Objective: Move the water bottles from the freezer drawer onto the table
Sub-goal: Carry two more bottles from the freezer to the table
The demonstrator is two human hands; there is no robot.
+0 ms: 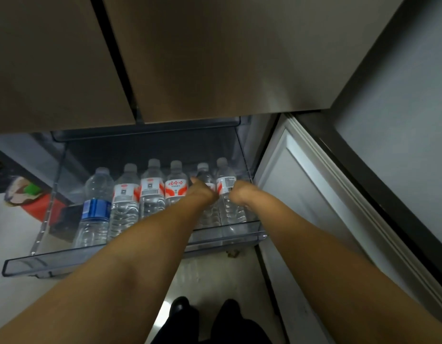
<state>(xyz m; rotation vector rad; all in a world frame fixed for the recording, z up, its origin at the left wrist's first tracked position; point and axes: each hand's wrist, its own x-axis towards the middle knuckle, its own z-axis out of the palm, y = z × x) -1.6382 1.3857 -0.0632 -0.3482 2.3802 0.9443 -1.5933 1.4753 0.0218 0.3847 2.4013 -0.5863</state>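
Both forearms reach into freezer drawer (140, 261); left hand (202, 192) and right hand (241, 193) grasp adjacent water bottles (226, 192); next, lift clear

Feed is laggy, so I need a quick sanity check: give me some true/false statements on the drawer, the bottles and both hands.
1. Six bottles lie in the freezer drawer. True.
2. The blue-label bottle is at the right end. False: it is at the left end.
3. Both hands reach the two rightmost bottles. True: left hand, right hand.
4. The drawer is pushed shut. False: it is pulled out.
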